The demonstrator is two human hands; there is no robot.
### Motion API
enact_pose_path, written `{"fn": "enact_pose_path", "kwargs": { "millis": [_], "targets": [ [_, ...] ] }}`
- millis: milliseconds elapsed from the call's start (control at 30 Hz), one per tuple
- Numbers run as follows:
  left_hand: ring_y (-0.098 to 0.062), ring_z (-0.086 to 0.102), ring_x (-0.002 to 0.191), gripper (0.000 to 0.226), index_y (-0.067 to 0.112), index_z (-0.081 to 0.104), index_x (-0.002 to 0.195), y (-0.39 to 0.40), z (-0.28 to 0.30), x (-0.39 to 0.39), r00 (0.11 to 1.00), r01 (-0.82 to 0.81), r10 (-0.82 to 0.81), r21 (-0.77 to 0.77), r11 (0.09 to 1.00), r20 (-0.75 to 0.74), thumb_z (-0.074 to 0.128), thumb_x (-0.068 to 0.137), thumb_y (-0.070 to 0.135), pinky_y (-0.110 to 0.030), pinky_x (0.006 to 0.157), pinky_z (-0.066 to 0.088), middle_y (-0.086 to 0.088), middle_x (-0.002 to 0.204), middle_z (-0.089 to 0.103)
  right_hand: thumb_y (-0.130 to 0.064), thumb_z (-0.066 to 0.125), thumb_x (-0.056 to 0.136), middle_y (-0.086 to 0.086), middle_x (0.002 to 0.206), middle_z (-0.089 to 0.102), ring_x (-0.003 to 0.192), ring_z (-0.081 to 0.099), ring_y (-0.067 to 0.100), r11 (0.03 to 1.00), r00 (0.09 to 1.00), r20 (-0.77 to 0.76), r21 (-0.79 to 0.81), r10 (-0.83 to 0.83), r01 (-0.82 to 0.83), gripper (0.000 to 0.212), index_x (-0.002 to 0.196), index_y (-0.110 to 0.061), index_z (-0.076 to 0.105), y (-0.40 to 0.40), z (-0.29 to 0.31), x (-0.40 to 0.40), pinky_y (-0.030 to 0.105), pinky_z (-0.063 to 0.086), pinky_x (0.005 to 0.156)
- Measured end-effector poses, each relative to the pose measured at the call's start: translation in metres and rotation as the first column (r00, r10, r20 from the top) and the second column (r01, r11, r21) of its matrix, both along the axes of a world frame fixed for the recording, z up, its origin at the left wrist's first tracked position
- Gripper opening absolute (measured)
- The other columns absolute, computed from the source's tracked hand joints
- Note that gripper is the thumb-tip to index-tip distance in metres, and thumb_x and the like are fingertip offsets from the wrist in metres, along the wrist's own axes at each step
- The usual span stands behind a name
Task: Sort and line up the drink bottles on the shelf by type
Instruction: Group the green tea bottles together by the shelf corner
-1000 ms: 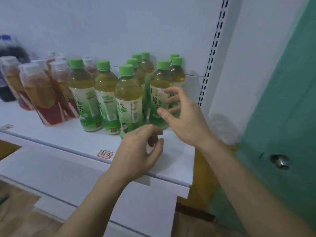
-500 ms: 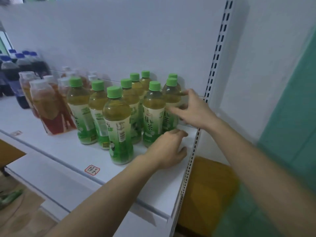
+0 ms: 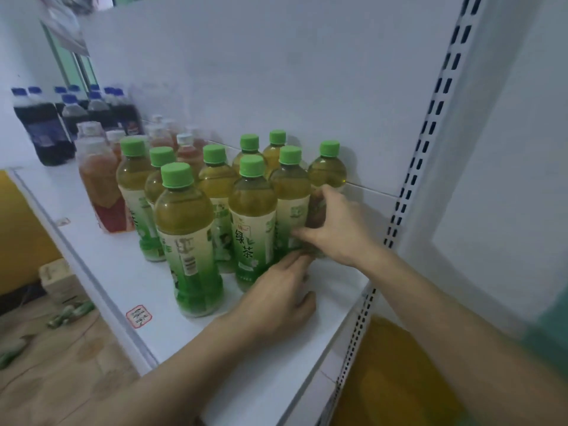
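Green-capped tea bottles are what both hands work on at the right end of the shelf. The right hand has its grip around the lower body of the rightmost bottle, fingers curled onto its label, thumb side toward the neighbouring bottle. The left hand lies low on the shelf with fingers reaching to the base of the same pair; whether it clasps anything or only presses I cannot tell, as motion blur hides the fingertips. Just left stands the front tea bottle and the rest of the green-capped group, then red-orange drinks, then dark blue-capped bottles farther off. The teas stand packed and touching, so a sideways shove from either hand could, in my judgement, tip a neighbour and topple several toward the shelf's front edge.
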State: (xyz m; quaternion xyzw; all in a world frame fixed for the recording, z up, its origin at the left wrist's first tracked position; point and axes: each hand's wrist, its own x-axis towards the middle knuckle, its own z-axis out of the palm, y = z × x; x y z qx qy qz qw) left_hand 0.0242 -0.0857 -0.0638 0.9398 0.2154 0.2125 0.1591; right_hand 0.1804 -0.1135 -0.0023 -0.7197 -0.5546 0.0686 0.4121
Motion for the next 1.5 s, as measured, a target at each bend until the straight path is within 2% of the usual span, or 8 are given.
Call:
{"fn": "enact_pose_path", "kwargs": {
  "millis": [100,267,367,533,1067,1267,1400,1500],
  "targets": [
    [-0.015,0.062,0.106,0.061,0.014,0.044,0.148,0.000,0.005,0.008,0.998,-0.050,0.050,-0.008,0.999,-0.046,0.060,0.090,0.027,-0.031,0.092,0.053,-0.003,0.136,0.055,-0.032,0.085,0.077,-0.015,0.094,0.065,0.086,0.063,0.005,0.997,0.994,0.085,-0.032,0.071,-0.068,0.043,0.111,-0.023,0.060,-0.006,0.008,0.007,0.009,0.044,0.064],
    [-0.018,0.051,0.130,0.069,0.016,0.030,0.156,-0.012,0.012,0.028,0.978,-0.179,0.172,-0.054,0.982,-0.118,0.058,0.096,0.036,-0.029,0.107,0.044,-0.004,0.149,0.047,-0.029,0.067,0.095,-0.007,0.071,0.069,0.058,0.069,0.006,0.995,0.966,0.237,-0.006,0.101,-0.102,0.014,0.093,-0.016,0.069,-0.022,0.053,0.032,0.021,0.055,0.057],
    [-0.019,0.038,0.143,0.075,0.016,0.021,0.159,-0.018,0.010,0.044,0.964,-0.246,0.231,-0.115,0.962,-0.130,0.055,0.097,0.039,-0.029,0.116,0.032,-0.005,0.160,0.034,-0.041,0.055,0.101,-0.002,0.087,0.064,0.080,0.063,0.013,0.990,0.917,0.398,0.138,-0.034,-0.024,0.030,0.114,-0.016,0.062,-0.018,0.092,0.042,0.021,0.044,0.062],
    [-0.025,0.037,0.141,0.074,0.015,0.019,0.158,-0.033,0.002,0.068,0.944,-0.328,0.319,-0.125,0.937,-0.083,0.052,0.096,0.038,-0.032,0.113,0.034,-0.009,0.159,0.029,-0.056,0.051,0.098,0.010,0.119,0.061,0.096,0.058,0.030,0.975,0.786,0.611,-0.215,0.089,0.057,0.045,0.126,-0.022,0.055,0.020,0.109,0.049,0.039,0.051,0.081],
    [-0.021,0.024,0.151,0.077,0.017,0.012,0.160,-0.038,-0.010,0.061,0.971,-0.239,0.239,-0.128,0.962,-0.017,0.051,0.096,0.031,-0.027,0.117,0.029,-0.001,0.169,-0.003,-0.045,0.056,0.100,0.009,0.051,0.062,0.039,0.062,0.021,0.908,0.755,0.637,-0.392,0.155,0.144,0.045,0.080,-0.005,0.058,0.018,0.134,0.050,0.025,0.051,0.050],
    [-0.023,0.031,0.148,0.077,0.019,0.015,0.160,-0.035,-0.011,0.058,0.976,-0.219,0.216,-0.154,0.964,-0.034,0.053,0.094,0.032,-0.031,0.116,0.036,0.001,0.168,-0.007,-0.062,0.048,0.096,0.008,0.091,0.068,0.085,0.066,0.031,0.934,0.448,0.875,-0.296,0.182,0.198,0.052,0.106,-0.014,0.064,0.015,0.163,0.043,0.038,0.052,0.071],
    [-0.022,0.040,0.141,0.073,0.022,0.016,0.159,-0.037,-0.006,0.056,0.975,-0.224,0.217,-0.176,0.959,-0.057,0.052,0.097,0.032,-0.030,0.111,0.037,0.005,0.168,-0.009,-0.055,0.039,0.102,-0.008,0.100,0.053,0.097,0.049,0.021,0.923,0.452,0.805,-0.337,0.385,-0.185,0.040,0.124,-0.027,0.058,0.023,0.171,0.014,0.035,0.040,0.082],
    [-0.020,0.042,0.138,0.067,0.023,0.023,0.157,-0.035,-0.005,0.054,0.977,-0.214,0.215,-0.186,0.959,-0.014,0.052,0.097,0.030,-0.028,0.109,0.039,0.004,0.167,0.005,-0.058,0.044,0.100,-0.005,0.092,0.052,0.092,0.048,0.022,0.856,0.405,0.761,-0.498,0.508,-0.139,0.033,0.110,-0.028,0.053,0.048,0.149,0.000,0.031,0.036,0.076]
  ]
}}
